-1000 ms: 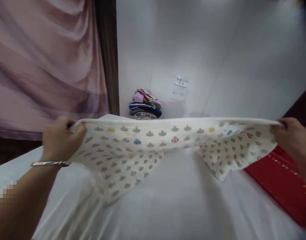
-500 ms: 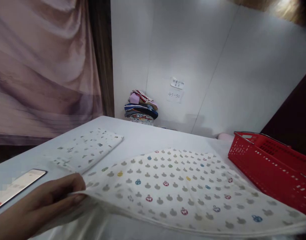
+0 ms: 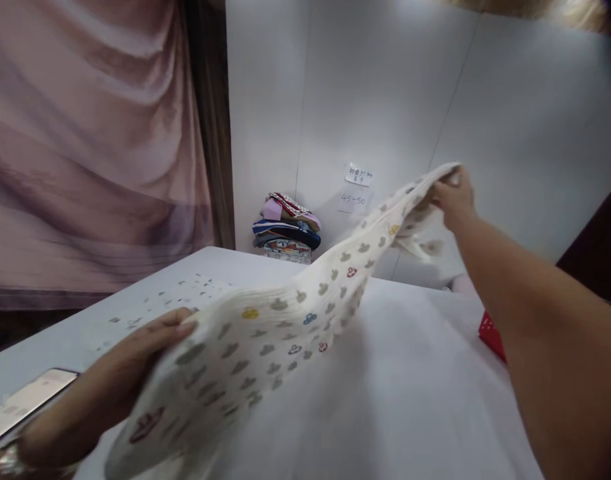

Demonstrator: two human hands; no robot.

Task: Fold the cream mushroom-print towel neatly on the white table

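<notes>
A white cloth (image 3: 330, 280) printed with small grey, red, blue and yellow mushroom-like shapes stretches slantwise between my two hands, lifted off the table. At the left, my left hand (image 3: 158, 333) pinches one edge, and part of the cloth droops below it toward me. Higher up and farther off, my right hand (image 3: 454, 193) grips the other end, where the fabric bunches and a flap hangs. Another white cloth (image 3: 170, 300) with small dark prints lies flat on the table behind my left hand.
A phone with a lit screen (image 3: 32, 400) lies at the left on the white table (image 3: 410, 373). My right arm mostly hides the red basket (image 3: 491, 333). Folded fabrics (image 3: 288, 230) are stacked by the wall, beside paper notes (image 3: 355, 200). A pink curtain (image 3: 85, 147) hangs at the left.
The mushroom-print cloth, spread low over the table before, is now raised and drawn into a slanting band. My right hand has come into view high at the right, holding its far end.
</notes>
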